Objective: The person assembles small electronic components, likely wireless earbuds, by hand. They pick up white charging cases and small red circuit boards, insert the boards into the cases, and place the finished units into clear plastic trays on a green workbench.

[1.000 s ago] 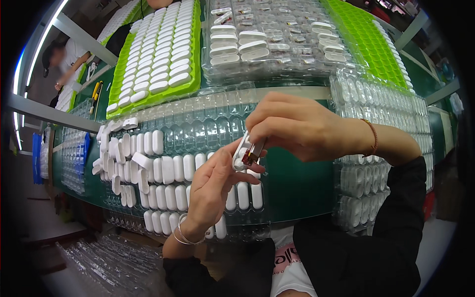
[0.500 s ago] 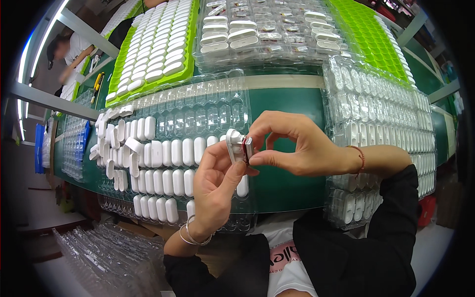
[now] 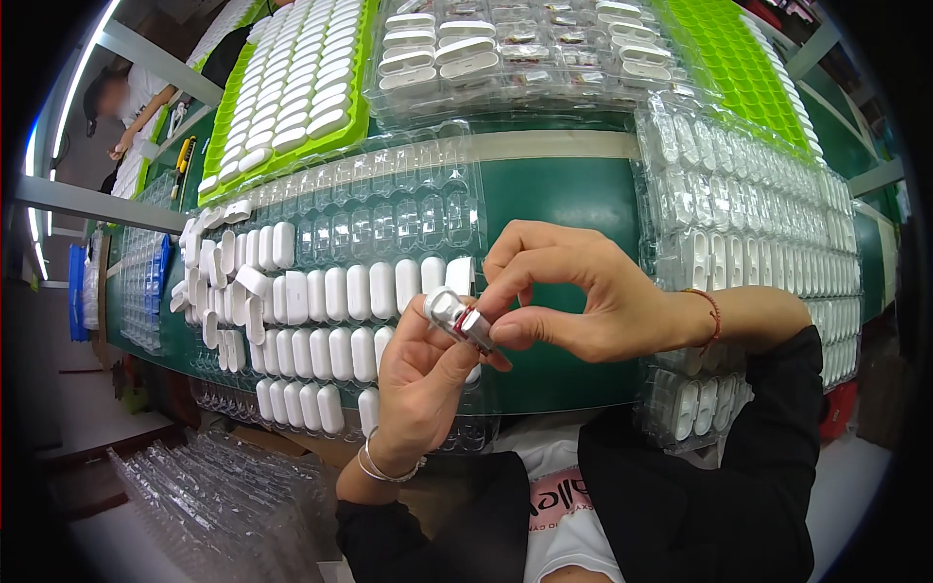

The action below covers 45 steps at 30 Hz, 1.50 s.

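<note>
Between my hands is a small white plastic part [image 3: 442,305], looking like the inside of an earbud charging case, with a silver block [image 3: 475,330] and red wire attached. My left hand [image 3: 416,384] pinches this assembly between thumb and fingers. The thumb and index finger of my right hand [image 3: 583,291] close on the silver block's right side; the exact contact is partly hidden. White rounded case shells [image 3: 336,294] stand in rows in a clear plastic tray [image 3: 384,225] beneath and left of my left hand. Several loose white shells [image 3: 210,327] are heaped at its left end.
Beyond stand a lime-green tray [image 3: 363,102] of white shells, clear stacked trays [image 3: 389,109] of open cases, and another green tray [image 3: 734,68]. Clear trays [image 3: 649,209] are stacked at right. A yellow knife [image 3: 183,160] lies far left, near another person [image 3: 146,97].
The white part has tilted, with its silver block now turned down to the right. Both hands have stayed close together, and my head view has shifted slightly.
</note>
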Tool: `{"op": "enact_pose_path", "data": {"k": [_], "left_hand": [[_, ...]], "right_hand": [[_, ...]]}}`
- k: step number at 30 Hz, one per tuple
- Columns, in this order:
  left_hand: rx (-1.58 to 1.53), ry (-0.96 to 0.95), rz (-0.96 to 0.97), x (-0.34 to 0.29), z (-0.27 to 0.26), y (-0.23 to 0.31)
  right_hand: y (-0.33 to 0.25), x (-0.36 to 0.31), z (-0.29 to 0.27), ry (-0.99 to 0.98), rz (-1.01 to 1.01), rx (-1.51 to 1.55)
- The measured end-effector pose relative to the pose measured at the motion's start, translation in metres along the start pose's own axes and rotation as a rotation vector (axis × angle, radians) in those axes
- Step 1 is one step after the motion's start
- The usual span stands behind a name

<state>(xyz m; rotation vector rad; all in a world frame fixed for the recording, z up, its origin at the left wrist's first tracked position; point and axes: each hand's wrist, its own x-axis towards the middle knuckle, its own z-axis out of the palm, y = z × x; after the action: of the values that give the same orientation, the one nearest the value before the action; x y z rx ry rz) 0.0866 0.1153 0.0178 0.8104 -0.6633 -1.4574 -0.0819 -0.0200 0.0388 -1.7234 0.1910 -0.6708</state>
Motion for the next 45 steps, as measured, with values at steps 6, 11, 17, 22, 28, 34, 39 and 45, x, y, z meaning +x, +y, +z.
{"op": "enact_pose_path", "data": {"k": [6, 11, 17, 22, 28, 34, 39, 45], "left_hand": [[-0.117, -0.006, 0.012, -0.007, 0.004, -0.010], [-0.217, 0.012, -0.043, -0.008, 0.004, -0.016], [-0.249, 0.011, 0.005, -0.010, 0.000, -0.020], [-0.045, 0.174, 0.100, -0.006, 0.014, -0.021], [0.680, 0.197, 0.195, -0.013, 0.016, -0.004], [1.730, -0.093, 1.229, -0.017, 0.047, 0.102], [1.638, -0.198, 1.991, -0.043, 0.022, 0.128], [0.960, -0.914, 2.283, -0.004, -0.011, 0.122]], "right_hand": [[0.003, -0.003, 0.004, 0.021, -0.016, 0.005], [0.007, -0.005, 0.006, 0.023, 0.033, 0.022], [0.004, -0.006, 0.005, -0.031, 0.131, 0.074], [0.007, -0.006, 0.009, 0.027, -0.018, -0.142], [0.003, 0.008, -0.012, -0.039, 0.181, -0.038], [0.020, 0.099, -0.104, 0.223, 0.196, -0.365], [0.084, 0.195, -0.206, 0.333, 0.084, -0.750], [0.143, 0.310, -0.203, 0.339, -0.043, -1.208]]}}
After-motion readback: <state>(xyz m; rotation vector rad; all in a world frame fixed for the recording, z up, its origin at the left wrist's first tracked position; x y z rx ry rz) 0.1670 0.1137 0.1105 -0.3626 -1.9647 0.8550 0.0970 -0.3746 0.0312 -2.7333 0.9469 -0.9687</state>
